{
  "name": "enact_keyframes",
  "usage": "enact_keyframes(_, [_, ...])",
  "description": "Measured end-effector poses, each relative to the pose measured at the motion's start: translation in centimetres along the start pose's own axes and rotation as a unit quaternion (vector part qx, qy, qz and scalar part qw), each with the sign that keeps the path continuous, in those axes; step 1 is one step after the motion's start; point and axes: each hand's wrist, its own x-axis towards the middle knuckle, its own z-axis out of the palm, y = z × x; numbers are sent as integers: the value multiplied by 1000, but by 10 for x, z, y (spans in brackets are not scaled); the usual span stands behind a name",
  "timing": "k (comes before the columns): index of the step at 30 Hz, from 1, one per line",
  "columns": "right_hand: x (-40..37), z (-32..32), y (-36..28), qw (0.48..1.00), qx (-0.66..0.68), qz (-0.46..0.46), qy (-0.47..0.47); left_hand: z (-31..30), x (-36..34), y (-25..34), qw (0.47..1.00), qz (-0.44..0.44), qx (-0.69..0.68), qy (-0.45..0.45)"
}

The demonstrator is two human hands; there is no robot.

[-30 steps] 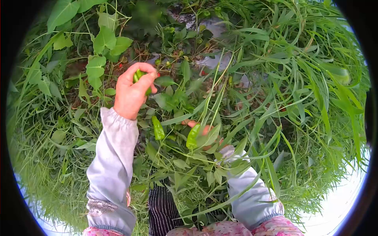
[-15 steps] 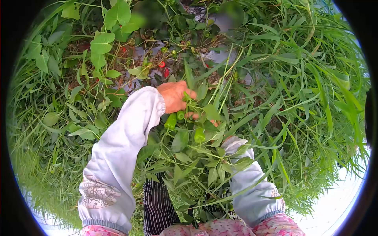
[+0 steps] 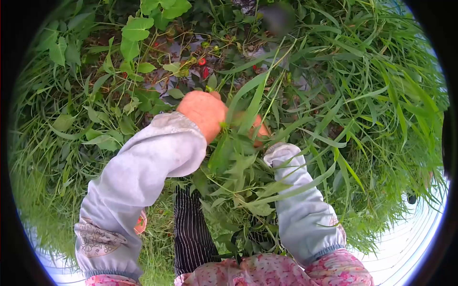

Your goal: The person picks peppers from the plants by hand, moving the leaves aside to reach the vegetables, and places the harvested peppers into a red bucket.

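Observation:
My left hand is closed among the leaves of a pepper plant, its back toward me and its curled fingers mostly out of sight. What it grips is hidden. A small green tip, perhaps a pepper, shows just beyond its knuckles. Close by on the right, my right hand is partly covered by leaves and long grass blades, and its fingers cannot be made out. Red peppers lie low in the foliage ahead of both hands.
Tall grass crowds in from the right, with some blades crossing my right sleeve. Broad-leaved weeds stand at the upper left. Beside my left sleeve, a reddish rim of something peeks out.
My left hand has turned and shifted slightly left, its fingers curling out of view. The green peppers seen beneath it are now hidden. The plant's leaves have swung, and the reddish rim has appeared.

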Motion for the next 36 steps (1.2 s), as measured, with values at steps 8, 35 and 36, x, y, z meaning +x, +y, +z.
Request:
enact_keyframes(8, [-1, -15, 0, 994, 29, 64, -86, 23, -66, -80, 787, -76, -603, 106])
enact_keyframes(35, [-120, 80, -167, 786, -527, 93, 310, 121, -108, 15, 967, 29, -236, 89])
enact_keyframes(36, [-129, 84, -177, 797, -513, 124, 293, 123, -105, 17, 964, 28, -246, 95])
